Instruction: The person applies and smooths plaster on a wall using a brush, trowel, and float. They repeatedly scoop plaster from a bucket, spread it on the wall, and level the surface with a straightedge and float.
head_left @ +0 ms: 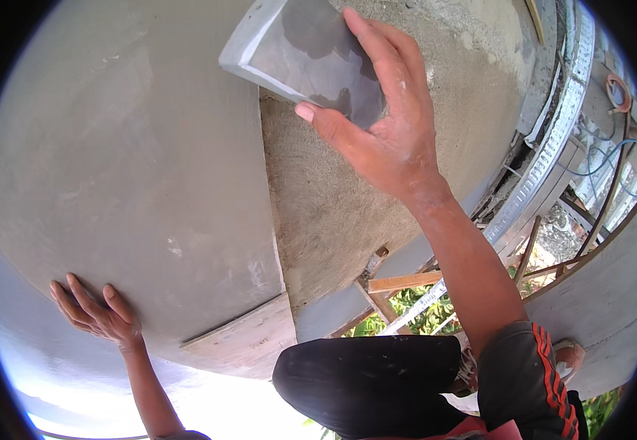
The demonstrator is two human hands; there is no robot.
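Observation:
My right hand (388, 110) is raised at the upper middle, its thumb and fingers wrapped round the edges of a grey block (311, 48). Dark, wet-looking patches mark the block's flat face, and one end is pale; its material is unclear. Behind it is a wall with a smooth grey plastered part (142, 147) on the left and a rougher, browner part (340, 198) on the right, divided by a straight edge. Whether the block touches the wall is hard to tell. At the lower left, my left hand (98, 314) lies against the smooth plaster, fingers spread, holding nothing.
A pale board (249, 337) is at the foot of the plastered part. On the right runs a perforated metal strip (531, 183), with wooden sticks (406, 281) and greenery below. A grey curved surface (605, 308) lies at the lower right, near my bent knee (366, 381).

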